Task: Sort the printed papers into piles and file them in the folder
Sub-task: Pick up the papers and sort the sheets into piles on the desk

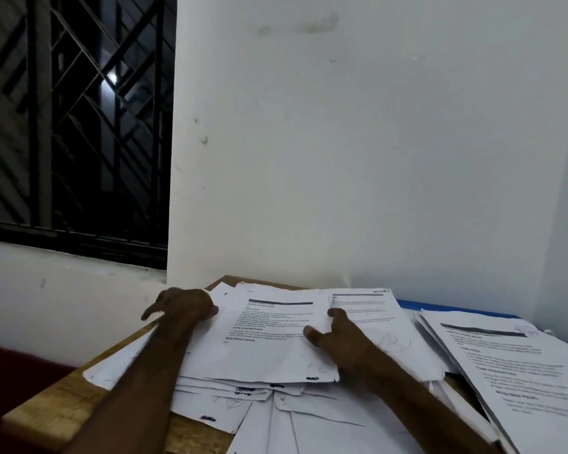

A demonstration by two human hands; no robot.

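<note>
A loose heap of printed white papers [269,348] covers the middle of a wooden table [46,411]. My left hand [184,306] grips the left edge of the top sheets, fingers curled over them. My right hand [338,335] lies on the right side of the top printed sheet, thumb and a finger spread flat. A second sheet with a header bar [371,309] lies just right of that hand. A separate, neater pile of printed pages [512,365] sits at the right. A blue folder [440,306] shows as a strip behind that pile.
The table stands in a corner against a white wall [374,158]. A dark barred window [73,126] is at the upper left. More sheets [309,421] overlap toward the near edge. A dark red surface [10,371] lies left of the table.
</note>
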